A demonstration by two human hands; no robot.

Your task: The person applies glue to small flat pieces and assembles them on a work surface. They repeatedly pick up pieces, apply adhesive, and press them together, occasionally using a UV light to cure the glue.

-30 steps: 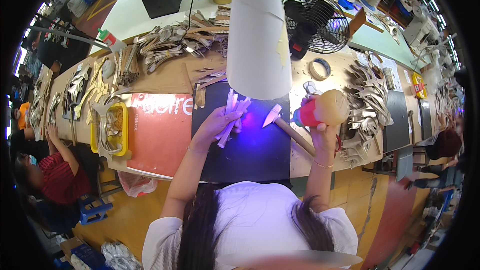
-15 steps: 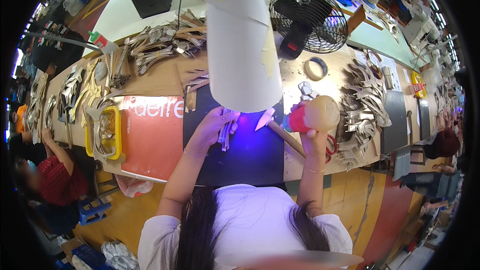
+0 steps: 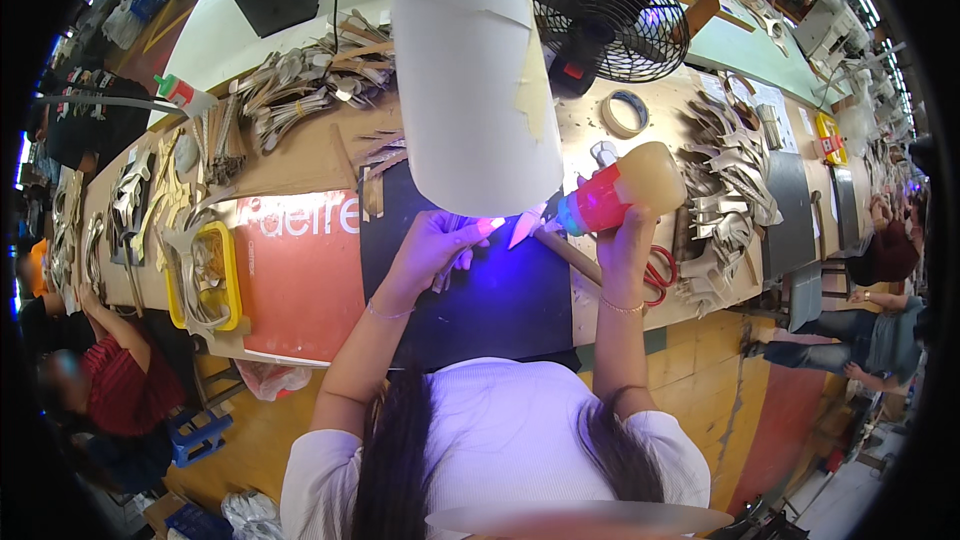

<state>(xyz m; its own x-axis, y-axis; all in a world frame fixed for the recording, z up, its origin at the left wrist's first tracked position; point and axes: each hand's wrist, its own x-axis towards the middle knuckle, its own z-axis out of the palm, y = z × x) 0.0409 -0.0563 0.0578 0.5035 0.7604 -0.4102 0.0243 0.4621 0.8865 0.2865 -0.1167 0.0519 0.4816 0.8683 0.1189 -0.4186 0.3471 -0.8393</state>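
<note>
My left hand (image 3: 437, 245) holds several thin flat strips (image 3: 468, 237) over a dark mat (image 3: 500, 290) lit with violet light. My right hand (image 3: 622, 240) grips a squeeze bottle (image 3: 620, 194) with a red body and a tan rounded end, tipped sideways so its nozzle points left. Near the nozzle, between the two hands, lies a small pointed pink piece (image 3: 524, 228). A large white lamp shade (image 3: 478, 70) hangs right above and hides part of the mat.
A black fan (image 3: 605, 10) stands at the back. A tape roll (image 3: 624, 113), red-handled scissors (image 3: 655, 275), a yellow tray (image 3: 200, 275), a wooden stick (image 3: 570, 255) and piles of cut shoe pieces (image 3: 730, 170) lie on the bench. Other people sit at the left (image 3: 110, 380) and right (image 3: 880, 250).
My left hand has drawn in a little with the strips under the lamp. The bottle in my right hand stays tipped near the pink piece. The view has shifted slightly.
</note>
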